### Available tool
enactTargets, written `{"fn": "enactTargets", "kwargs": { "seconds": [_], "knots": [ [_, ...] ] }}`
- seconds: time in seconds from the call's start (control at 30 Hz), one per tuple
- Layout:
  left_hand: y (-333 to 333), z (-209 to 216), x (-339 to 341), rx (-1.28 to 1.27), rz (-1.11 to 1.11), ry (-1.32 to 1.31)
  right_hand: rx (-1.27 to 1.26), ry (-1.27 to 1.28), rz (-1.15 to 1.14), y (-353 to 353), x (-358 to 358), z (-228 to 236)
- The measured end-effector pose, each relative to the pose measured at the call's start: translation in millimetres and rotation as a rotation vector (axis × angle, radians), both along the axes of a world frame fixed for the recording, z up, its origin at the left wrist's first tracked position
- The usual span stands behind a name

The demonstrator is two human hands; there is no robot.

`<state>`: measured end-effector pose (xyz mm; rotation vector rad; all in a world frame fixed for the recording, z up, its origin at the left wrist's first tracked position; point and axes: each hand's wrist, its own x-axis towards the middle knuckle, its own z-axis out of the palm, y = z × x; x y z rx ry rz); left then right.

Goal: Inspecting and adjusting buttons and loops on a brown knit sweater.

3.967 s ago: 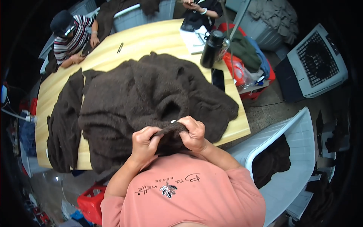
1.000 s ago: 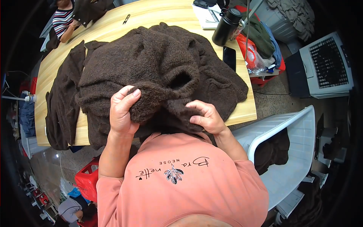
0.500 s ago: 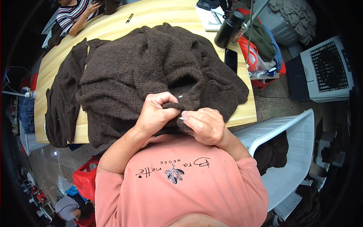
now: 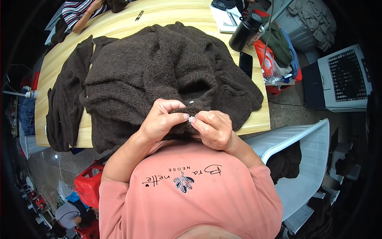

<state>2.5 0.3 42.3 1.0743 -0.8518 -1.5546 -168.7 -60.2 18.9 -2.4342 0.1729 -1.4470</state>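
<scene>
Across the upper half of the view, beyond the hands, spreads a pale wood-grain table (image 4: 175, 12) on a speckled floor (image 4: 284, 113). Taking the hands as the clock's centre, small dark snips (image 4: 139, 16) lie at eleven, a black bottle (image 4: 243, 34) stands at one with a dark phone (image 4: 246, 63) just beyond the garment's edge, and a red container (image 4: 277, 89) of clothes sits at two. Toward half past two is a grey unit with a black grille (image 4: 348, 75); at four, a pale grey tub (image 4: 308, 191) holds dark cloth (image 4: 287, 162); at eight is a red stool (image 4: 86, 187). The dark brown knit garment (image 4: 131, 75) is heaped on the table from nine round to two, fuzzy and ribbed with folds, its near edge drawn up to the person's chest. A dark hollow shows at twelve, with a pale fleck (image 4: 191, 102) below it. The left hand (image 4: 164, 119) pinches a fold between thumb and curled forefinger; the right hand (image 4: 215, 129) has thumb and fingertips closed on a small whitish piece (image 4: 191, 119), too tiny to identify. The remaining fingers are curled, some hidden in cloth. A co-worker's striped shirt (image 4: 73, 14), at half past ten, is cut off by the upper rim, and the hollow's inside is lost in shadow.
</scene>
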Motion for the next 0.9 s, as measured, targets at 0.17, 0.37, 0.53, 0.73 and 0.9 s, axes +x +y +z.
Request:
{"fn": "enactTargets", "kwargs": {
  "seconds": [0.17,0.37,0.53,0.73,0.9],
  "knots": [
    [-1,2,1,0.018,0.002,-0.049,0.036,0.084,0.002,-2,1,-3],
    [2,-4,-3,-0.187,0.095,-0.389,0.139,0.049,-0.009,-4,8,-8],
    [2,-7,-3,-0.399,0.136,-0.719,0.316,0.062,-0.019,-7,11,-7],
    [5,-8,-4,-0.473,0.165,-0.811,0.572,0.153,0.197,-13,8,-9],
    [4,-12,-7,-0.591,0.259,-0.828,0.612,0.165,0.083,-10,11,-17]
  ]
}}
